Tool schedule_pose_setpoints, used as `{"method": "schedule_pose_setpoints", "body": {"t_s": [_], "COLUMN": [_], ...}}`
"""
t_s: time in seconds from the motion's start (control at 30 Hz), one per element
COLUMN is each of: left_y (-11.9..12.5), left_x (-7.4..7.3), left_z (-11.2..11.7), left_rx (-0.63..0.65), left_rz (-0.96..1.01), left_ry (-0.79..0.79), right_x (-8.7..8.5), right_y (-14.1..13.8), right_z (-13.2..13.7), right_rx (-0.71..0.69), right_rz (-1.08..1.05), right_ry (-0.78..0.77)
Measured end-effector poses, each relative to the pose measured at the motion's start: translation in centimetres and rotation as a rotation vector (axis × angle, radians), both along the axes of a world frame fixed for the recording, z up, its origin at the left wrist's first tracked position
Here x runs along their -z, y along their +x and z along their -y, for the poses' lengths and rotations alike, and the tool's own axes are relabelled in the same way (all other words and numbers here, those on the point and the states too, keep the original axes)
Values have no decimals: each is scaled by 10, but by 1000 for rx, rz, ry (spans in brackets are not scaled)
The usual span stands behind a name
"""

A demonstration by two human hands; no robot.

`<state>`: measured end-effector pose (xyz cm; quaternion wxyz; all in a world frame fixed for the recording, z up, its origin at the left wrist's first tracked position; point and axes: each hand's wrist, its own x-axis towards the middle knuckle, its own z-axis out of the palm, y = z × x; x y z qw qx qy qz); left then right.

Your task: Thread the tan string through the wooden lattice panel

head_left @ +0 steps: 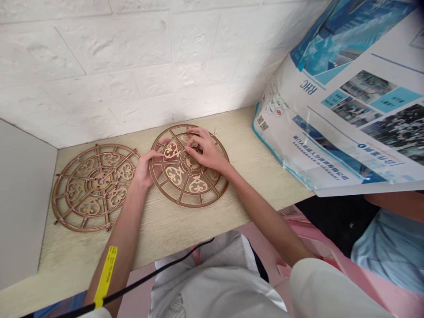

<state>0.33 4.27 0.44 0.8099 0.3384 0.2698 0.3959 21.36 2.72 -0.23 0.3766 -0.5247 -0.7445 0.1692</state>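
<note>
Two round openwork discs in copper-brown lie flat on a pale wood-grain shelf (172, 229). The far-left disc (76, 190) has thin pinkish thread strung across its spokes and touches neither hand. My left hand (145, 167) grips the left rim of the second disc (198, 185), with fingers on top of the lattice. My right hand (205, 150) rests over that disc's centre, fingertips pinched at the hub. A short thread (215, 131) pokes up beyond the far rim. A yellow band (105, 276) circles my left wrist.
A white brick wall (99, 57) rises behind the shelf, with a grey panel (23, 198) at the left. A large printed plastic bag (341, 119) leans at the right. Below the shelf edge are a black cable (139, 280) and a pink surface (261, 234).
</note>
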Motion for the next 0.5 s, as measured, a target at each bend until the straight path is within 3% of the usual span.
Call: {"method": "schedule_pose_setpoints", "body": {"t_s": [0.5], "left_y": [0], "left_x": [-2], "left_z": [3], "left_rx": [-9], "left_rz": [-2], "left_ry": [57], "right_x": [-3], "right_y": [1], "right_z": [-1], "right_rx": [5], "right_rz": [-61], "right_ry": [50]}}
